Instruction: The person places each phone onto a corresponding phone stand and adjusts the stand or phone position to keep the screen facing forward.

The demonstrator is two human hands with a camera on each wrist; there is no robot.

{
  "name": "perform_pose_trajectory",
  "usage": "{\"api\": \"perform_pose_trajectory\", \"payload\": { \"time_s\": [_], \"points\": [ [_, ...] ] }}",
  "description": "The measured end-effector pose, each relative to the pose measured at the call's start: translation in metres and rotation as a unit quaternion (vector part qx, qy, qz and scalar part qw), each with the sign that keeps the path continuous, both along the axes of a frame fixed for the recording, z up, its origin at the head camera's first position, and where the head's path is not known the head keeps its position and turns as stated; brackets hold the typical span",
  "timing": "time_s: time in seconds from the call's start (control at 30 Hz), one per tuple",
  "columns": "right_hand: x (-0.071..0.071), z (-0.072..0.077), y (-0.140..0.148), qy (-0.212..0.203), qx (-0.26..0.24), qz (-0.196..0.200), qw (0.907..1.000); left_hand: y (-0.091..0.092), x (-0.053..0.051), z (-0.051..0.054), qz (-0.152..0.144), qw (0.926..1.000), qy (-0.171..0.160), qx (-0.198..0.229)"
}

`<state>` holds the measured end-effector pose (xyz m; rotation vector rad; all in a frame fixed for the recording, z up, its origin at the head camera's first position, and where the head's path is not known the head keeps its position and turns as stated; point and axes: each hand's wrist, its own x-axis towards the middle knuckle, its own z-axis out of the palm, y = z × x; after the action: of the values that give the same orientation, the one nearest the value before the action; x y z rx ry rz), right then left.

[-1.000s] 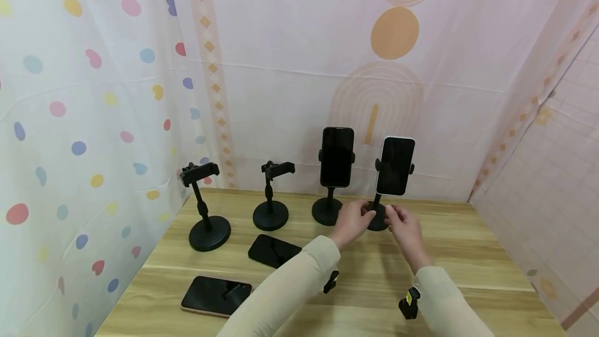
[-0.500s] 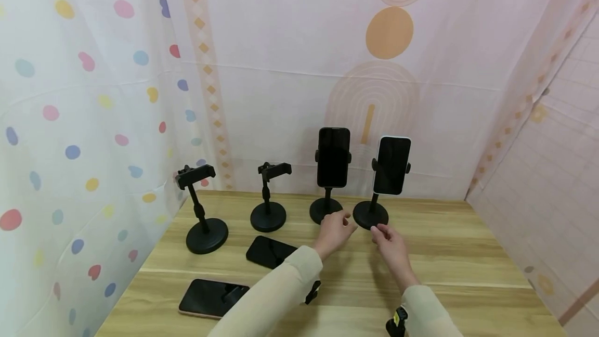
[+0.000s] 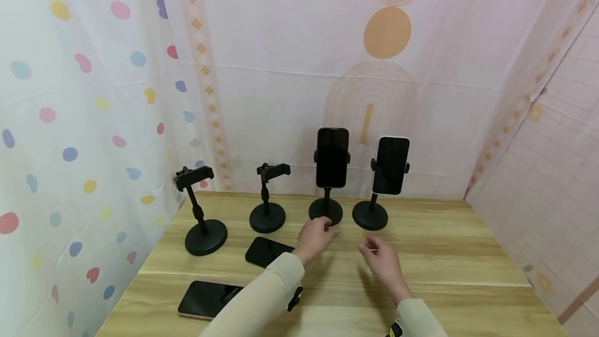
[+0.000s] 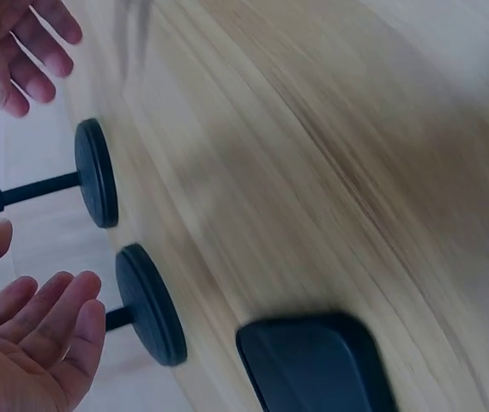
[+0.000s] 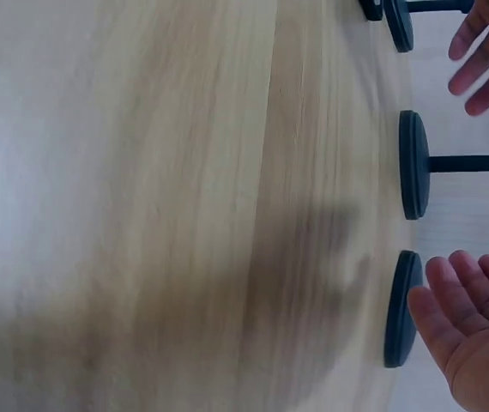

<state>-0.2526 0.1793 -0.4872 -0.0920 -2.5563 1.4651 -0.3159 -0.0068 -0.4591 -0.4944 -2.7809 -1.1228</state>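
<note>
Two black stands hold upright phones: a black phone [image 3: 332, 158] and, to its right, a white-edged phone [image 3: 391, 165]. The left hand [image 3: 314, 239] hovers in front of the black phone's stand base [image 3: 325, 211], its fingers loosely bent and holding nothing. In front of the right stand's base [image 3: 370, 216] is the right hand [image 3: 383, 260], also empty, above the wooden table. The left wrist view shows the left hand's relaxed fingers [image 4: 60, 330] beside a round base [image 4: 151, 305]. In the right wrist view the right hand [image 5: 476, 330] appears with fingers apart.
Two stands with empty clamps, one at the far left [image 3: 206, 236] and one left of centre [image 3: 267, 217], stand on the table [image 3: 449, 254]. A dark phone [image 3: 268, 251] and another phone [image 3: 206, 299] lie flat, the latter partly behind the left sleeve.
Both hands have drawn back from around the right phone's stand. The left hand has moved left and nearer, the right hand nearer and slightly left. The view has shifted a little.
</note>
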Motion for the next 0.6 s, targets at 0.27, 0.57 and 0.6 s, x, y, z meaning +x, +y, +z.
{"api": "perform_pose_trajectory", "payload": {
  "time_s": [0.27, 0.57, 0.6],
  "points": [
    [0.004, 0.007, 0.001, 0.005, 0.122, 0.038, 0.9918, -0.019, -0.005, -0.002, -0.003, 0.9978, -0.018, -0.064],
    [0.01, 0.023, -0.003, 0.003, 0.275, 0.082, 0.9581, -0.047, -0.009, -0.001, -0.014, 0.9938, -0.042, -0.102],
    [0.011, 0.023, -0.002, 0.008, 0.291, 0.083, 0.9532, -0.05, -0.009, -0.002, -0.014, 0.9933, -0.043, -0.106]
  ]
}}
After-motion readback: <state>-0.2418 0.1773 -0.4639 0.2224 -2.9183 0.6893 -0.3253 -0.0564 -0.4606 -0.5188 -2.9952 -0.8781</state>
